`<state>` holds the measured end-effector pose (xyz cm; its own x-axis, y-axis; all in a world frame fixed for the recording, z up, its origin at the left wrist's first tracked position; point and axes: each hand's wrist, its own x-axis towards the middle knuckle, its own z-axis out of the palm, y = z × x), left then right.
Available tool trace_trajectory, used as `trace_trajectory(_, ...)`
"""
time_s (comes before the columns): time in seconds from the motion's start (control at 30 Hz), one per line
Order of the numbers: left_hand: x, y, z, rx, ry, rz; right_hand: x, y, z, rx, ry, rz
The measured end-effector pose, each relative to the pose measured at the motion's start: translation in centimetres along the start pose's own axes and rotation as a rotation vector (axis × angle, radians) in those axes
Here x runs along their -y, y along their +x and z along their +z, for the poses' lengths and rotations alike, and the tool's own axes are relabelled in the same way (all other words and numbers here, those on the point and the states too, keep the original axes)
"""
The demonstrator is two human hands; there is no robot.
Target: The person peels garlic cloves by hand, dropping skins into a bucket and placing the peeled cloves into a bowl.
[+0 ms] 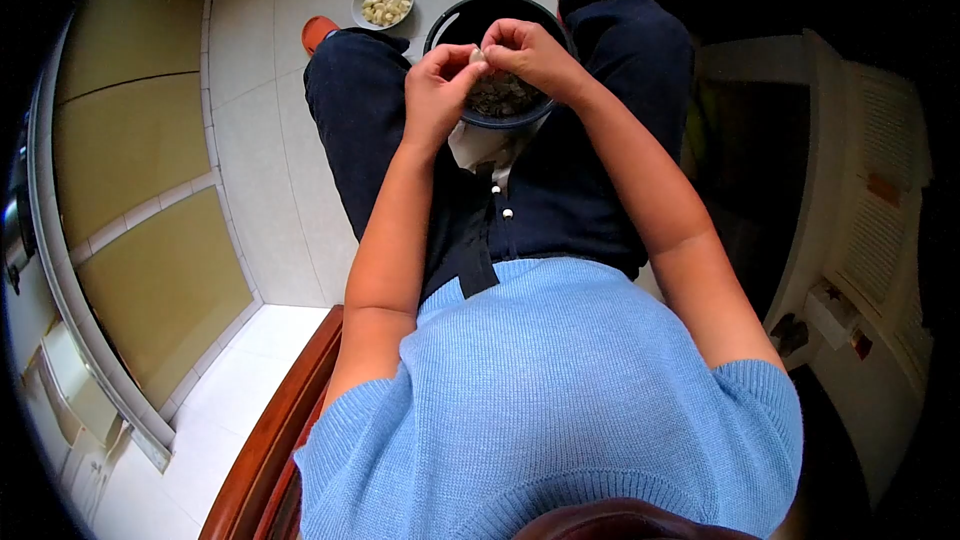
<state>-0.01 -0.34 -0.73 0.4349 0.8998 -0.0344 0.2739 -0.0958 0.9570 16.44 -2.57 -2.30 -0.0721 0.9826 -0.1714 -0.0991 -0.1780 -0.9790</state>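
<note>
Above black bucket [500,8], small pale piece [477,56] up between both hands! Left hand [437,80] pinching it, thumb against finger; right hand [530,55] fingertips drawn together at its edge, whether gripping it, can't tell. Looks light, firm, maybe slippery, easily bruised: best held by sides, fingertips only.

pale tiled floor [295,230], olive panels [165,290], reddish wooden chair [275,420]

2 hands [435,102] pinch a small pale piece [477,56] — above a dark bucket [507,124].
</note>
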Motion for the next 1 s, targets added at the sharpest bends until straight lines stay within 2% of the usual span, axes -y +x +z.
trace_trajectory(0.03,0.0,0.3,0.0,-0.018,-0.295,-0.096,0.2,0.0,0.1,0.001,-0.002,-0.002)
trace_trajectory(0.07,0.0,0.5,-0.1,-0.036,-0.591,-0.19,0.3,-0.1,0.2,-0.003,0.123,0.006)
trace_trajectory(0.1,-0.6,0.6,-0.3,-0.043,-0.671,-0.219,0.6,-0.1,0.5,-0.006,0.249,0.015)
trace_trajectory(0.2,-1.0,0.5,0.0,-0.054,-0.816,-0.184,1.3,-0.3,1.1,-0.03,0.266,-0.016)
trace_trajectory(0.33,-1.5,0.4,0.0,-0.044,-0.846,-0.103,1.8,-0.7,0.8,-0.057,0.289,-0.072)
trace_trajectory(0.4,-1.6,0.7,-0.2,-0.051,-0.866,-0.127,1.7,-0.6,0.6,-0.098,0.122,-0.153)
trace_trajectory(0.6,-1.6,0.9,0.1,-0.075,-0.894,-0.089,1.9,-0.8,0.7,-0.168,-0.041,-0.285)
trace_trajectory(0.73,-1.4,1.1,0.1,-0.079,-0.91,-0.128,1.8,-0.9,1.0,-0.208,-0.094,-0.269)
trace_trajectory(0.87,-1.3,1.0,0.3,-0.085,-0.904,-0.132,2.0,-1.1,1.3,-0.201,-0.006,-0.207)
trace_trajectory(1.0,-1.6,1.1,0.4,-0.088,-0.795,-0.075,1.8,-1.1,1.1,-0.198,-0.038,-0.191)
